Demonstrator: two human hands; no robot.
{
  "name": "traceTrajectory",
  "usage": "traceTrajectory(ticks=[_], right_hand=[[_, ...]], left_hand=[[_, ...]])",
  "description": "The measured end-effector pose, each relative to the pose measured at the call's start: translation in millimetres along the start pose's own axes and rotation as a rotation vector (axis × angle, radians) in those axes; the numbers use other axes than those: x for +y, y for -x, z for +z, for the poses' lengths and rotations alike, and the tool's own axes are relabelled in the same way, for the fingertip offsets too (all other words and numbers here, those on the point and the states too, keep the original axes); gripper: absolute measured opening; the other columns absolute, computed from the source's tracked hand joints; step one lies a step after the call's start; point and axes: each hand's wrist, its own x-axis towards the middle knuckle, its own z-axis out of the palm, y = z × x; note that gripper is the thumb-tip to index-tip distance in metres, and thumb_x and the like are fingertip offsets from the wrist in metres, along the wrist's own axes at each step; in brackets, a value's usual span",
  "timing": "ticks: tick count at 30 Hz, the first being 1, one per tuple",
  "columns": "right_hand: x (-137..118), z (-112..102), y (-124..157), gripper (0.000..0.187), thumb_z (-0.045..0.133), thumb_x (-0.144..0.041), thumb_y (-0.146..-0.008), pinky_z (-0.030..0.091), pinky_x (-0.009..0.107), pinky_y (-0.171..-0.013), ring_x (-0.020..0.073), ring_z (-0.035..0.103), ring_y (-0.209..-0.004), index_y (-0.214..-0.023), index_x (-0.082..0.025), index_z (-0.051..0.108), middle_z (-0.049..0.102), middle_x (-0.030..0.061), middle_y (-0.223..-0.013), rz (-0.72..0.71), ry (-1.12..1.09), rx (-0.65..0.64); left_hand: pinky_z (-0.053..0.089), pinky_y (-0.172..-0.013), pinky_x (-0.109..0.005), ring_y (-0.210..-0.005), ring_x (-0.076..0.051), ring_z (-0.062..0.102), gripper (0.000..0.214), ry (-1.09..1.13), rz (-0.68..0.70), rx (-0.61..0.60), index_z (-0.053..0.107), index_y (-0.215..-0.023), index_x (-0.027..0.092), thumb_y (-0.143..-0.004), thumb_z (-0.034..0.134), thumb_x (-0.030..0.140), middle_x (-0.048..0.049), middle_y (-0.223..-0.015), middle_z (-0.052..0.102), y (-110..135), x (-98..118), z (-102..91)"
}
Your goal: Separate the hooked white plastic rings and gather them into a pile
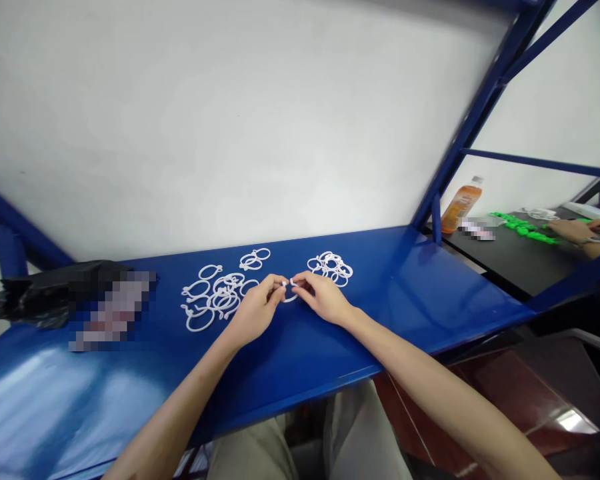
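Observation:
My left hand (260, 303) and my right hand (323, 295) meet over the blue table, fingertips almost touching. Both pinch a thin white plastic ring (291, 299), one small end in each hand, with a narrow gap between the ends. Fingers hide much of its loop. Beside my left hand lies a loose pile of similar white rings (225, 293) with small knobs or eyelets, some overlapping. A few more rings (254, 259) sit behind it. Past my right hand is a tighter cluster of white rings (333, 267).
The blue tabletop (300, 367) backs onto a white wall (255, 133). A black plastic bag (60, 287) lies at left. Blue frame bars (480, 113) rise at right. Beyond them, a co-worker's hands (577, 231) are near green pieces (525, 229) and an orange bottle (463, 205).

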Motion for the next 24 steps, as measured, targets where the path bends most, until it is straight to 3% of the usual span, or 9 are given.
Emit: traceTrajectory(ticks=[5,16,21,24], right_hand=[[0,2,0,0.010,0.060,-0.029,-0.096,0.050,0.028,-0.075,0.0162,0.067,-0.079,-0.093,-0.021,0.064,0.072,0.0029,-0.089,-0.011,-0.055,0.066],[2,5,11,0.016,0.051,-0.026,-0.101,0.049,0.028,-0.072,0.0172,0.061,-0.078,-0.088,-0.020,0.059,0.067,0.0048,-0.085,-0.210,0.095,-0.018],[1,7,8,0.008,0.059,-0.029,-0.097,0.050,0.028,-0.069,0.0164,0.063,-0.073,-0.092,-0.022,0.058,0.067,0.0017,-0.082,-0.054,0.039,-0.004],[0,5,6,0.018,0.062,-0.032,-0.095,0.052,0.029,-0.067,0.0150,0.063,-0.069,-0.109,-0.021,0.057,0.068,0.0021,-0.088,0.018,-0.056,0.034]], left_hand=[[0.049,-0.070,-0.029,-0.071,-0.016,0.064,0.022,0.000,-0.011,0.094,0.061,-0.103,0.021,-0.095,0.046,0.036,-0.0020,-0.084,0.073,-2,-6,2.8],[0.046,-0.073,-0.030,-0.079,-0.017,0.063,0.016,-0.258,0.189,0.100,0.060,-0.088,0.022,-0.095,0.046,0.019,-0.0012,-0.086,0.069,8,-14,12.3],[0.048,-0.082,-0.033,-0.092,-0.019,0.061,0.022,-0.291,0.234,0.132,0.063,-0.101,0.022,-0.100,0.041,0.022,-0.0044,-0.099,0.068,3,-13,14.9],[0.049,-0.085,-0.036,-0.097,-0.021,0.060,0.029,-0.337,0.260,0.139,0.064,-0.110,0.021,-0.100,0.037,0.020,-0.0070,-0.103,0.067,0,-14,15.2]])
